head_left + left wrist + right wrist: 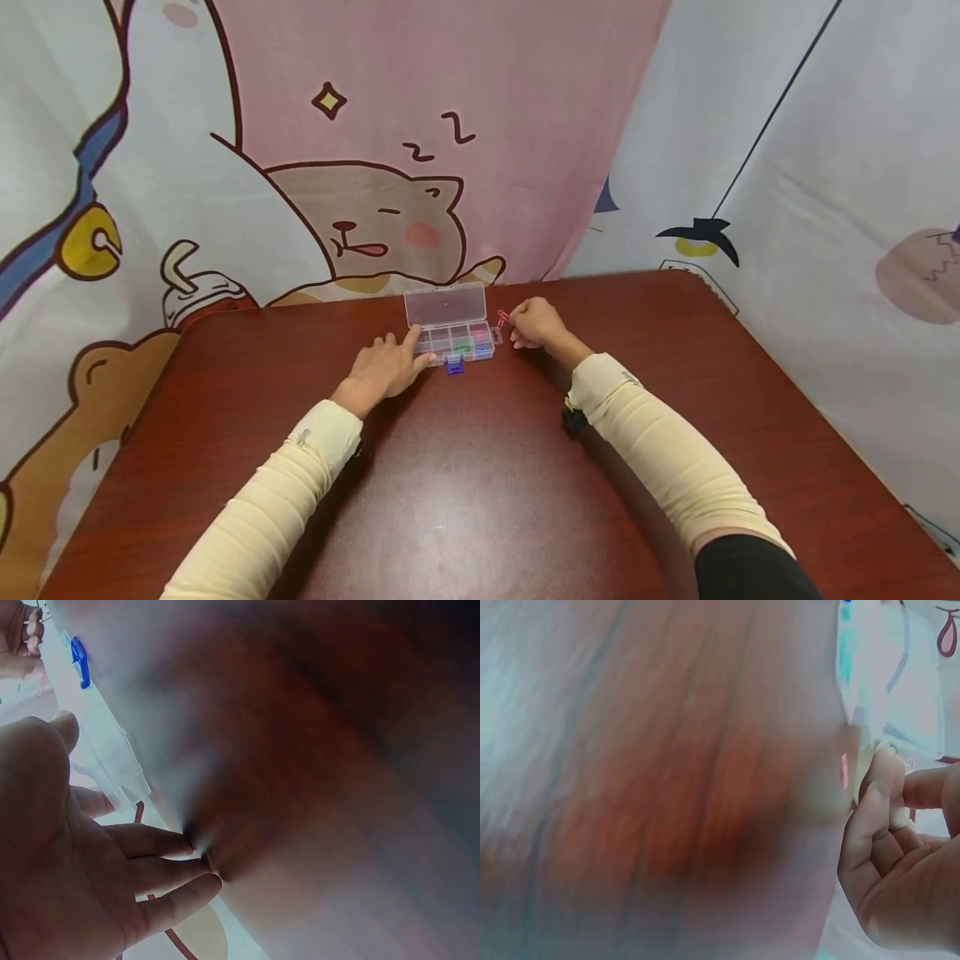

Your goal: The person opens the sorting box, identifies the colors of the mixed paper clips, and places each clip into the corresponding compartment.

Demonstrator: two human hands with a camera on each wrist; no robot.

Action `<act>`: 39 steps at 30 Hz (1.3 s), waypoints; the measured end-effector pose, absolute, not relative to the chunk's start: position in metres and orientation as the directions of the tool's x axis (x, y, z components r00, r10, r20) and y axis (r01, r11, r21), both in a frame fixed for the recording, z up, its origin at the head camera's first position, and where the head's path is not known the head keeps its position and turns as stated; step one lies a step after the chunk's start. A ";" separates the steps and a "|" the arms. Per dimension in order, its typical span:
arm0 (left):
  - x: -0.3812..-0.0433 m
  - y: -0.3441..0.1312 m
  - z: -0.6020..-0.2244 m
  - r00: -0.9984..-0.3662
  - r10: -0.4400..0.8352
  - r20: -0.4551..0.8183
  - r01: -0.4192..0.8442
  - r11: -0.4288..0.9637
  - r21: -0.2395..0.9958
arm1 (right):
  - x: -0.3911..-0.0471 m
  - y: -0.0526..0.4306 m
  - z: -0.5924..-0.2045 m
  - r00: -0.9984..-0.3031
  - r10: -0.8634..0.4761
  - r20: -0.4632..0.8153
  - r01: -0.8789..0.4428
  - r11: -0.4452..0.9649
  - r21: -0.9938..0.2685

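A clear plastic compartment box lies on the table with its lid raised at the back and a blue latch at its front. Small pink, green and blue pieces sit in its right-hand compartments; the pink ones look like paper clips. My left hand touches the box's left end with thumb and index finger, its other fingers extended onto the table. Just right of the box, my right hand pinches a pink paper clip between thumb and index finger, the other fingers curled beneath.
A brown wooden table spreads below both arms. Beyond its back edge hangs a curtain with cartoon animals, close behind the raised lid. A clear tab sticks out at the box's right end.
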State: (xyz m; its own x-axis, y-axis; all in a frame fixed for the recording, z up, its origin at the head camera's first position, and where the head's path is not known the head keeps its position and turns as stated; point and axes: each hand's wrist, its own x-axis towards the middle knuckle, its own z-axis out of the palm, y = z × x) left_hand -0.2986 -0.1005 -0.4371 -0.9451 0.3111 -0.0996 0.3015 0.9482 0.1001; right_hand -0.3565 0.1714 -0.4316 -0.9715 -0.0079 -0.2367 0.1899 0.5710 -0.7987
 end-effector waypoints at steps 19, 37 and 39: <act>-0.297 -0.100 -0.441 -0.943 0.318 -0.099 0.309 0.947 0.090 | -0.346 0.145 -0.429 -0.974 -0.074 -0.214 0.139 0.551 -0.823; -0.298 -0.102 -0.439 -0.943 0.321 -0.091 0.314 0.946 0.087 | -0.350 0.153 -0.427 -0.974 -0.095 -0.207 0.137 0.484 -0.864; -0.299 -0.102 -0.439 -0.943 0.321 -0.089 0.314 0.945 0.087 | -0.351 0.155 -0.427 -0.970 -0.097 -0.221 0.154 0.456 -0.877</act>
